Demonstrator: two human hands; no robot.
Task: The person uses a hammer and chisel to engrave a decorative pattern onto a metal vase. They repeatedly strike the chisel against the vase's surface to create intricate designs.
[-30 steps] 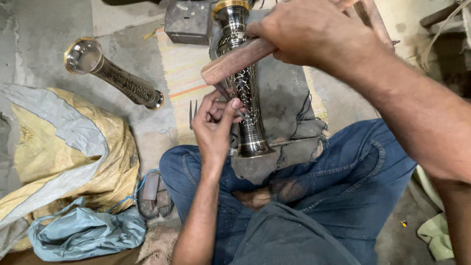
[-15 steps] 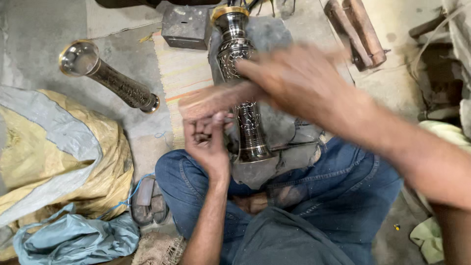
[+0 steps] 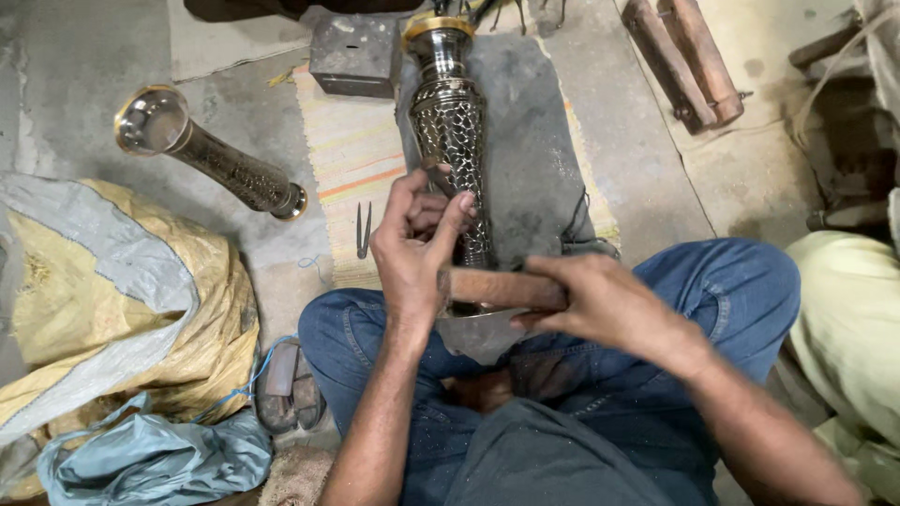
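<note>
A tall patterned metal vase lies on a grey cloth in front of my crossed legs, its brass-rimmed mouth pointing away. My left hand pinches a small metal punch against the vase's side. My right hand is shut on a wooden mallet, held low and level over the vase's base, close to my left wrist. The vase's foot is hidden behind the mallet and my hands.
A second, similar vase lies on the concrete floor at the left. A metal block sits at the top. Small tweezers lie on a striped mat. Yellow sacks, a blue bag and sandals lie left; wooden pieces upper right.
My right hand has swung the mallet down from above the vase's upper part to low near its base. The left hand has stayed on the vase with the punch.
</note>
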